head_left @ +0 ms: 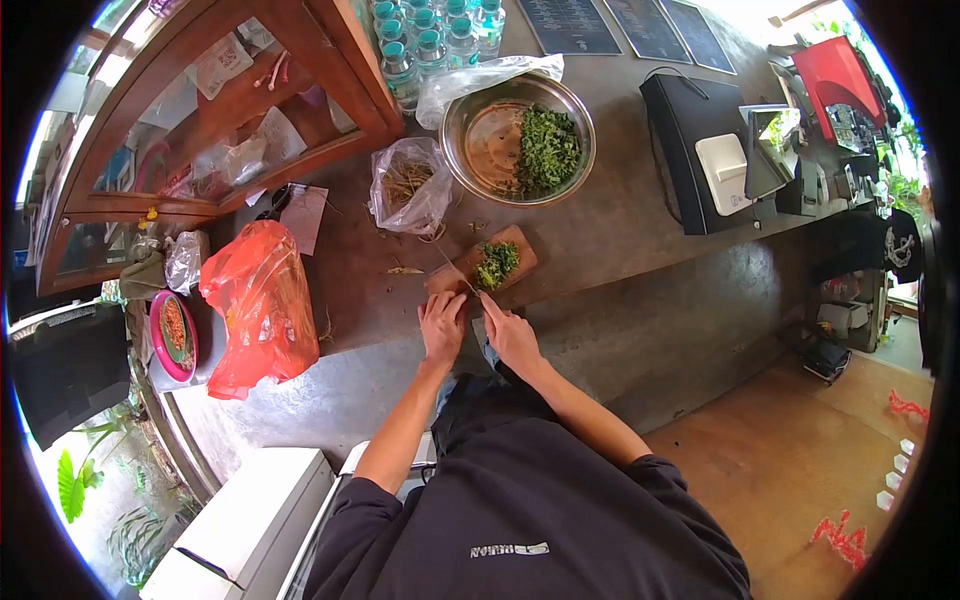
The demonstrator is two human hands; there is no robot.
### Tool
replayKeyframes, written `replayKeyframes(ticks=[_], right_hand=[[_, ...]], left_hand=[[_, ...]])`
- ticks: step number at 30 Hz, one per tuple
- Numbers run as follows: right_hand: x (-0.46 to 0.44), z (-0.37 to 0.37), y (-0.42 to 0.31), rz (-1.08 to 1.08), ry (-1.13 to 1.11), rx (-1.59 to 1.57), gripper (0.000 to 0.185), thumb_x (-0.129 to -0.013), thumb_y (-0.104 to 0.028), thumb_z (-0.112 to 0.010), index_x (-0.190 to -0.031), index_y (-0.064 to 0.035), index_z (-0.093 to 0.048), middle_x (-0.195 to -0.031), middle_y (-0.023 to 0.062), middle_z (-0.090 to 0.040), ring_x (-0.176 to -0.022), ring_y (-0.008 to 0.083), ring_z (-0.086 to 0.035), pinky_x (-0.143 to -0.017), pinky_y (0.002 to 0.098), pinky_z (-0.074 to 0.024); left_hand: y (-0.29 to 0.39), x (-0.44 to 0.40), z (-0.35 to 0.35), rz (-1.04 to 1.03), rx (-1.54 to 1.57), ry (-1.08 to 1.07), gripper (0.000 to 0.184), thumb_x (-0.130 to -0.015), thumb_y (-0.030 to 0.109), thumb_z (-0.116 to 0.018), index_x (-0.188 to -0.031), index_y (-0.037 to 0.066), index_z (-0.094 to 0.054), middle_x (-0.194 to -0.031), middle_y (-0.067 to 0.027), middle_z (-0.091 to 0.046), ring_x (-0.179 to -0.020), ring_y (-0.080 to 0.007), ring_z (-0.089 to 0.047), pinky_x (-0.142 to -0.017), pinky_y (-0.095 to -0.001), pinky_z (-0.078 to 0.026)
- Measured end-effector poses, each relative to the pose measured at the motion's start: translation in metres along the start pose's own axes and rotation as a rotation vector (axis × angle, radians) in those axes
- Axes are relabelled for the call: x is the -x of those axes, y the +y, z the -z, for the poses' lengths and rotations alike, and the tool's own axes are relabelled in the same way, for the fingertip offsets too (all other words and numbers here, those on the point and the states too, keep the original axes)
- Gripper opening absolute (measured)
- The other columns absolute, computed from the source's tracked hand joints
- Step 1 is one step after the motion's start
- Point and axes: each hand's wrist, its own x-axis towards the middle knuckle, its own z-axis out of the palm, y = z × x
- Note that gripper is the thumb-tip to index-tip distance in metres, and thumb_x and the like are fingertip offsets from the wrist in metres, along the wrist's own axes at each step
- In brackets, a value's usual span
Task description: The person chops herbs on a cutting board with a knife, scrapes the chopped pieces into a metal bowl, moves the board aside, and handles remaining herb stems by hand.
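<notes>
A wooden cutting board [518,270] lies near the counter's front edge with a heap of chopped greens [495,266] on it. My right hand [512,338] is closed around the handle end of a knife [458,270], its thin blade slanting away to the upper left across the board. Just left of the blade, my left hand [443,325] rests at the board's near left end with its fingers bent and bunched; whatever lies under the fingertips is hidden. Beyond the board stands a steel bowl [590,150], with chopped leaves [548,150] filling its right side.
A clear plastic bag [408,190] of stems sits left of the bowl. An orange plastic bag [262,310] and a pink bowl [160,340] are at the left. Water bottles [430,50] stand behind, beside a wooden glass-fronted cabinet [220,120]. A black box [685,160] is at the right.
</notes>
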Motion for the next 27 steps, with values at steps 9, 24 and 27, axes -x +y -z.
replayKeyframes(ticks=[9,24,27], right_hand=[[0.017,-0.008,0.005,0.005,0.044,-0.090,0.044,-0.104,-0.019,-0.055,-0.148,-0.0117,-0.051,-0.084,0.0222,-0.072,-0.072,0.0438,-0.069,-0.062,0.0550,-0.0554],[0.018,-0.017,0.027,0.050,0.107,0.054,0.048,-0.106,-0.027,-0.053,-0.153,-0.0220,-0.049,-0.080,0.0199,-0.071,-0.062,0.0409,-0.068,-0.057,0.0530,-0.0555],[0.017,-0.017,0.027,0.040,0.132,0.010,0.047,-0.106,-0.028,-0.053,-0.153,-0.0234,-0.049,-0.080,0.0203,-0.071,-0.062,0.0417,-0.068,-0.057,0.0532,-0.0555]], left_hand=[[0.002,-0.001,0.002,0.029,0.059,0.037,0.024,-0.081,0.005,-0.075,-0.105,0.008,-0.076,-0.105,-0.0062,-0.071,-0.105,-0.0286,-0.065,-0.088,-0.0432,-0.045],[0.003,0.003,0.012,-0.015,0.028,0.060,0.021,-0.087,0.010,-0.075,-0.108,0.012,-0.077,-0.101,-0.0022,-0.070,-0.099,-0.0240,-0.065,-0.085,-0.0404,-0.044],[0.005,-0.002,0.010,0.006,0.039,0.039,0.019,-0.086,0.010,-0.076,-0.105,0.011,-0.077,-0.102,-0.0034,-0.070,-0.102,-0.0260,-0.065,-0.088,-0.0420,-0.046]])
